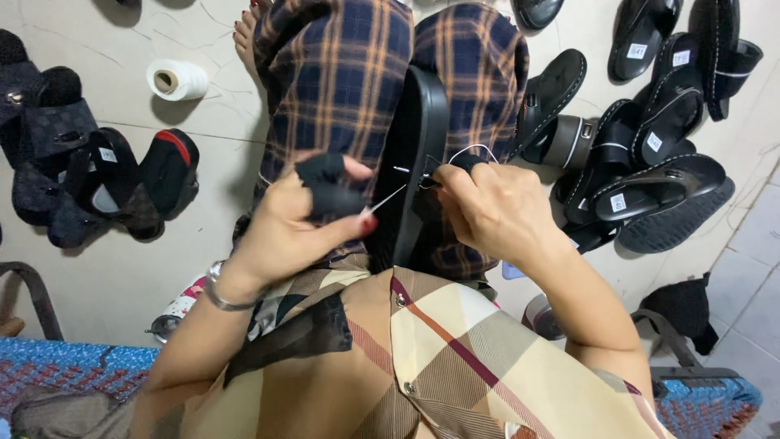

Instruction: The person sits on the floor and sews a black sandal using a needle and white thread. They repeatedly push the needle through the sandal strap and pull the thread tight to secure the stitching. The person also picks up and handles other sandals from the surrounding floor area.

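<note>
I saw the black sandal sole (418, 154) standing on edge between the knees, its long axis running near to far — squarely between both hands. The right hand (496, 207) was nearer, touching its edge, fingers pinched shut on white thread (471, 149). The left hand (288, 223), fingers closed on a needle (383, 200), pointed it rightward at the sole — thumb wearing a black guard.

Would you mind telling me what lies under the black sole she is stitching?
The sole stands on edge between plaid-trousered knees, steadied by the left hand and right hand. Its lower end and whatever it rests on are hidden.
</note>
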